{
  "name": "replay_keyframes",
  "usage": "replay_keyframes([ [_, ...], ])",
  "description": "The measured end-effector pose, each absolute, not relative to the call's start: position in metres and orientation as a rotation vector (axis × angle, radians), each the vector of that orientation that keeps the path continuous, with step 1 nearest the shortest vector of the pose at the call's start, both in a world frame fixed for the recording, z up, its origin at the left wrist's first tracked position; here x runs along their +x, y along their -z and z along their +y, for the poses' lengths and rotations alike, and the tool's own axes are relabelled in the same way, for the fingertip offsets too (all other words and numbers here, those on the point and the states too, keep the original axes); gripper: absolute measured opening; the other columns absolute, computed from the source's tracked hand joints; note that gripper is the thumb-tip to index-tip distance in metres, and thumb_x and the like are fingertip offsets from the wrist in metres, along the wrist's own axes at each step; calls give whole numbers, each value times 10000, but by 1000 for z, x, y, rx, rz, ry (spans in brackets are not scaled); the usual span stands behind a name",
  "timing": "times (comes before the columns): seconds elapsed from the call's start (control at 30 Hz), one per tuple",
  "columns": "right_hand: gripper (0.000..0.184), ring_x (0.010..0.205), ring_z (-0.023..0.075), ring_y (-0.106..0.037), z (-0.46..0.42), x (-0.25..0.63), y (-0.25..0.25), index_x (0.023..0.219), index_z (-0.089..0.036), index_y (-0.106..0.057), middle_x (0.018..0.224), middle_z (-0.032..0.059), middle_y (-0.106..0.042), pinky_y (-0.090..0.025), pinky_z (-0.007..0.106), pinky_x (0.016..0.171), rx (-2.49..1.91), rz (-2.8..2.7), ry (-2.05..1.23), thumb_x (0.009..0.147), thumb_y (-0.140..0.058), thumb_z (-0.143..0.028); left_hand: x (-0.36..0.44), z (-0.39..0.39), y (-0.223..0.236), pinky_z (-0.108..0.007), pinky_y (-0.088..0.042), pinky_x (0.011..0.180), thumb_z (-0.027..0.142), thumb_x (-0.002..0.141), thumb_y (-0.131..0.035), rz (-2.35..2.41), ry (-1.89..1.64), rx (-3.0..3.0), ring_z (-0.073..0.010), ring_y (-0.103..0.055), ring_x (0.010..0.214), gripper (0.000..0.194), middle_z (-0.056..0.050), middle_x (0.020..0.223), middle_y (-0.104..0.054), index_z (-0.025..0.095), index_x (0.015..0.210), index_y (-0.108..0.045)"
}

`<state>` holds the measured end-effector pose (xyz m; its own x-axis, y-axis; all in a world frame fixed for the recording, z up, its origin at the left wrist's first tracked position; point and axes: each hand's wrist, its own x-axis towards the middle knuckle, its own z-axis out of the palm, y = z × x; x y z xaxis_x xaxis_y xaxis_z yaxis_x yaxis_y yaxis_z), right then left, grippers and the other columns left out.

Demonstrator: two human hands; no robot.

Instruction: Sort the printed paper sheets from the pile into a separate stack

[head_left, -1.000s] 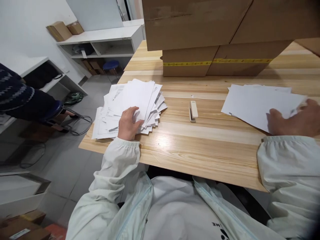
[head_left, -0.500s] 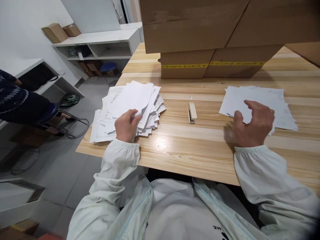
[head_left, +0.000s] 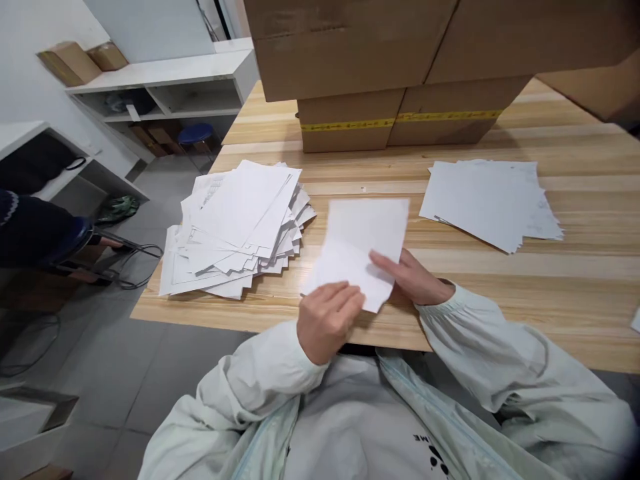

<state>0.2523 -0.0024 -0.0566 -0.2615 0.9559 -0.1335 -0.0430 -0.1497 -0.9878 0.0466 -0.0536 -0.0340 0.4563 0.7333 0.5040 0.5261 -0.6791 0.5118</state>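
Observation:
White paper (head_left: 367, 230) is held up between my two hands above the front of the wooden table; whether it is one sheet or more I cannot tell. My left hand (head_left: 330, 317) is closed on its lower left edge. From the right side, my right hand (head_left: 413, 277) grips it with the thumb on top. The stapler seen earlier is hidden behind this paper. To the left lies a messy pile of papers (head_left: 245, 207), and a flatter stack of papers (head_left: 477, 203) rests on the right.
Large cardboard boxes (head_left: 350, 110) are stacked at the back of the wooden table (head_left: 575, 280). A white shelf unit (head_left: 200, 70) and a blue stool (head_left: 196, 133) stand beyond on the left. Another person (head_left: 30, 227) sits at far left, near cables (head_left: 135, 263) on the floor.
My left hand has taken paper from the left pile and brought it to the middle. My right hand has come over from the right stack and taken hold of it too. The view has shifted rightward.

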Motion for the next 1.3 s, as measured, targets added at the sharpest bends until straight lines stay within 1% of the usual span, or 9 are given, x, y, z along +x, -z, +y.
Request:
replay_keyframes([
  [0.1, 514, 936, 244, -686, -4, 256, 63, 1148, -151, -654, 1048, 92, -736, -575, 371, 800, -1203, -1432, -1390, 867, -660, -581, 56, -54, 32, -385, -548, 883, 343, 931, -602, 945, -733, 2027, -247, -723, 989, 149, -71, 1035, -784, 266, 957, -726],
  [0.2, 590, 1127, 291, -649, -6, 259, 65, 1317, -166, -583, 1227, 115, -694, -550, 441, 942, -1142, -1596, -1306, 890, -631, -571, 56, -30, 34, -357, -533, 866, 429, 883, -657, 1005, -741, 1626, -209, -685, 929, 209, -63, 967, -728, 226, 931, -655],
  [0.33, 884, 1477, 309, -383, -14, 252, 62, 1613, -254, -194, 1626, 136, -343, -362, 509, 1190, -988, -1887, -1246, 898, -660, -487, 62, -5, 42, -291, -493, 735, 461, 767, -763, 1128, -870, 1436, -173, -616, 871, 355, -38, 921, -638, 204, 908, -563],
  [0.4, 997, 1548, 291, -245, -18, 248, 62, 1635, -279, -15, 1690, 121, -176, -272, 512, 1242, -960, -2010, -1173, 900, -665, -456, 67, -2, 46, -289, -476, 706, 503, 710, -806, 1153, -857, 1443, -181, -608, 871, 457, -37, 931, -628, 203, 934, -543],
  [0.47, 1037, 1566, 277, -191, -22, 245, 63, 1632, -282, 52, 1702, 116, -120, -245, 506, 1257, -951, -2078, -1118, 902, -664, -449, 69, -3, 49, -300, -467, 694, 544, 689, -816, 1184, -829, 1462, -178, -604, 824, 518, -31, 913, -626, 201, 956, -533],
  [0.6, 1058, 1567, 283, -188, -24, 247, 65, 1631, -282, 71, 1703, 120, -109, -250, 513, 1258, -984, -2106, -1094, 897, -659, -502, 69, -4, 53, -310, -460, 686, 575, 720, -792, 1197, -827, 1452, -162, -592, 747, 524, -22, 877, -633, 199, 978, -535],
  [0.97, 1141, 1557, 316, -210, -20, 249, 62, 1625, -293, 99, 1706, 104, -90, -282, 521, 1241, -1032, -2005, -1184, 850, -694, -563, 66, -2, 53, -302, -485, 721, 473, 741, -800, 1104, -912, 1283, -183, -641, 825, 426, -56, 944, -705, 184, 997, -619],
  [1.17, 1211, 1511, 359, -321, -20, 251, 66, 1610, -276, 172, 1702, 135, -83, -397, 544, 1171, -1303, -1812, -841, 833, -718, -542, 62, 1, 44, -319, -503, 776, 353, 691, -813, 1062, -960, 935, -166, -656, 783, 291, -37, 850, -733, 166, 877, -690],
  [1.3, 1184, 1502, 352, -342, -21, 254, 64, 1636, -293, 18, 1678, 120, -222, -388, 545, 1181, -1209, -1924, -779, 786, -756, -575, 60, 3, 40, -335, -521, 843, 330, 655, -843, 1027, -982, 802, -173, -683, 834, 335, -36, 879, -751, 168, 913, -704],
])
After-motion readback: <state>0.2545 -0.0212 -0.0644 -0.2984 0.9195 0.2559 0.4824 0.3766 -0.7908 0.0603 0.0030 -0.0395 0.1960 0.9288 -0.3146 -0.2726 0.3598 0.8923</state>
